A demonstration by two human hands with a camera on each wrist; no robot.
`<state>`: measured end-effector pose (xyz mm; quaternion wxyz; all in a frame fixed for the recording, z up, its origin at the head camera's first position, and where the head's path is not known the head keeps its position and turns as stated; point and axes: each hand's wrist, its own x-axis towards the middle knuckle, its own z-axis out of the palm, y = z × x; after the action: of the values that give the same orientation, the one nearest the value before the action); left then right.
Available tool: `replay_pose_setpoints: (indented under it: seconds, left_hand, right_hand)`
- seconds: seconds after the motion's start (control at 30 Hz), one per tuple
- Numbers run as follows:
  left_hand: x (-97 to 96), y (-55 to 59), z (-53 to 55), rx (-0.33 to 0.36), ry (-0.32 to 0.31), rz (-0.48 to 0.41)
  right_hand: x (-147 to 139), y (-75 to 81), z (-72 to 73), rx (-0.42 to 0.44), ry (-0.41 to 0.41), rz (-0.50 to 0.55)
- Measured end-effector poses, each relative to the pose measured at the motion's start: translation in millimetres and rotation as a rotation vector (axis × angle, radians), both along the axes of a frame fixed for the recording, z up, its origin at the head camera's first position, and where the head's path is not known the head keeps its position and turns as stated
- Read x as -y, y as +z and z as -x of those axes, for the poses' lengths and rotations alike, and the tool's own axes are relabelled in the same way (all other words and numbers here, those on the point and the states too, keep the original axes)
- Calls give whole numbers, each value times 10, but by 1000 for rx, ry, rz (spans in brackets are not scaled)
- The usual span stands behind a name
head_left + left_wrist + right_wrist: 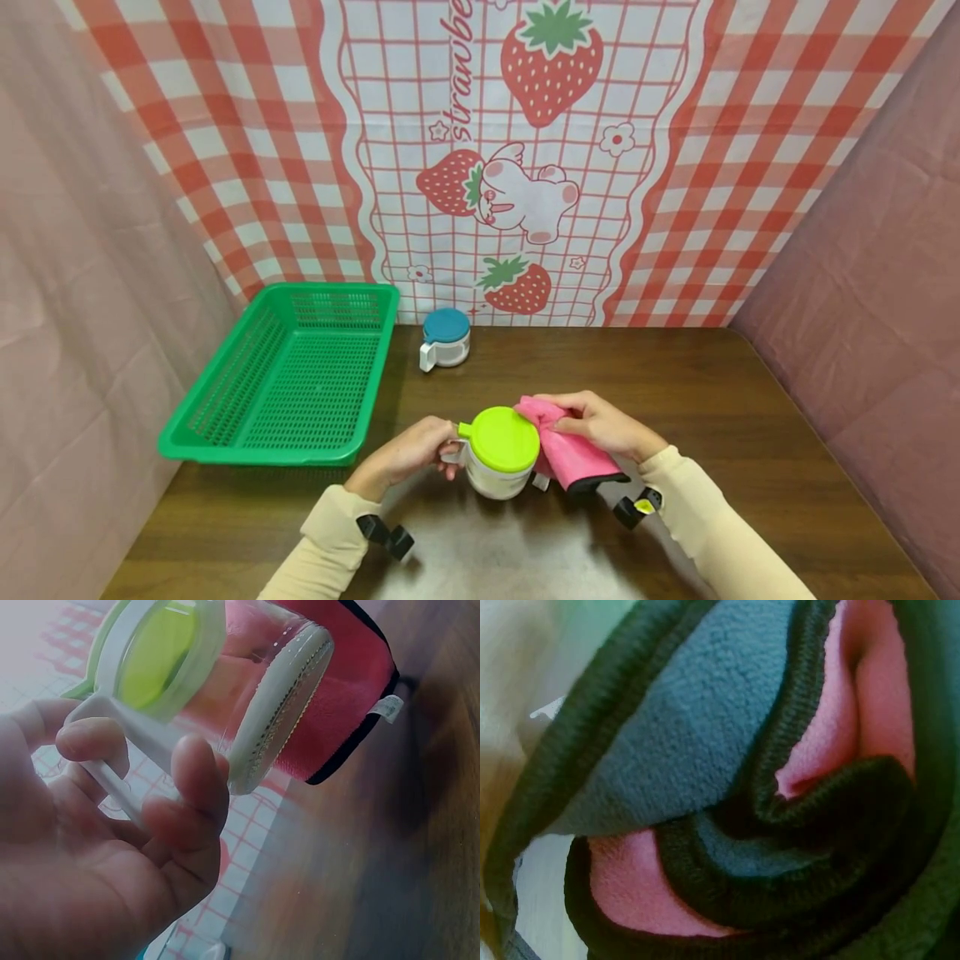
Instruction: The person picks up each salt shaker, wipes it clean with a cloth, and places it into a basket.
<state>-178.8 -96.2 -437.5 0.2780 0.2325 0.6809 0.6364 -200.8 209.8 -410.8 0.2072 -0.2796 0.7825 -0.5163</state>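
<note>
A clear seasoning jar [501, 482] with a lime-green lid [505, 439] is held by its white handle in my left hand [408, 454]. In the left wrist view, the fingers [196, 776] curl round the handle [142, 731], and the jar's pale base shows at its lower end. My right hand [603, 425] grips a pink cloth [566, 454] with dark edging against the jar's right side. Folds of that cloth [682, 727], with a grey-blue face, fill the right wrist view and hide most of the right hand there.
A green plastic basket [372, 379] stands at the left of the wooden table [660, 375]. Near the back, beside the basket, is a smaller-looking jar with a blue lid [447, 325] and white handle. A strawberry-print curtain [517, 200] hangs behind the table.
</note>
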Motion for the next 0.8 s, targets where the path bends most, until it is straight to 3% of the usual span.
replay_pose_setpoints:
  seconds: [0.37, 0.6, 0.8]
  left_hand:
    - [-39, 17, -7, 0, -47, 31]
    - [-50, 15, -8, -31, -109, 24]
    - [-69, -4, -13, -42, -132, 30]
  right_hand:
    - [72, 27, 39, -38, 27, -51]
    - [136, 34, 79, -53, 97, -59]
    - [196, 40, 119, -164, 174, -74]
